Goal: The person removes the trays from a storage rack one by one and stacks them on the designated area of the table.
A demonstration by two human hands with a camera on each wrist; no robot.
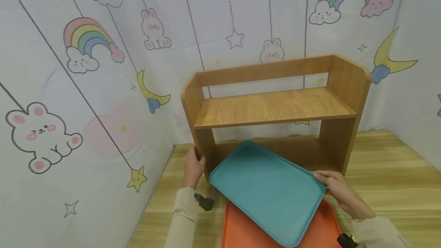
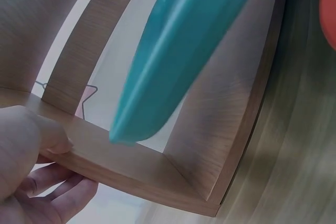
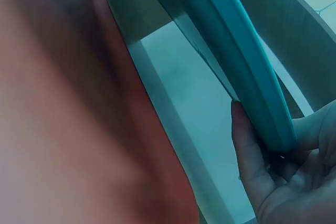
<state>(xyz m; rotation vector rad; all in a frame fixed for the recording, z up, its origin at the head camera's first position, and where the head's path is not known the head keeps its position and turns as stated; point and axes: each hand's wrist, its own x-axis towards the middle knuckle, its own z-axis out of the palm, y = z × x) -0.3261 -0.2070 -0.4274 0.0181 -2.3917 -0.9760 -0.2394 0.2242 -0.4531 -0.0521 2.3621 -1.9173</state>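
A two-tier wooden shelf [image 1: 275, 106] stands on the table. My left hand [image 1: 194, 167] grips the edge of its left side panel. In the left wrist view, thumb and fingers of the left hand [image 2: 21, 145] lie on opposite faces of that wooden panel [image 2: 173, 182]. My right hand [image 1: 339, 192] pinches the right corner of a teal tray [image 1: 268, 190]. The tray is turned at an angle, its far end at the shelf's lower opening. The right wrist view shows the right hand [image 3: 294, 187] around the rim of the teal tray [image 3: 236, 51].
An orange tray [image 1: 241, 229] is below the teal one, partly covered by it. Wood-grained tabletop [image 1: 392, 186] extends on both sides of the shelf. A white patterned wall covering [image 1: 113, 133] rises behind and to the left.
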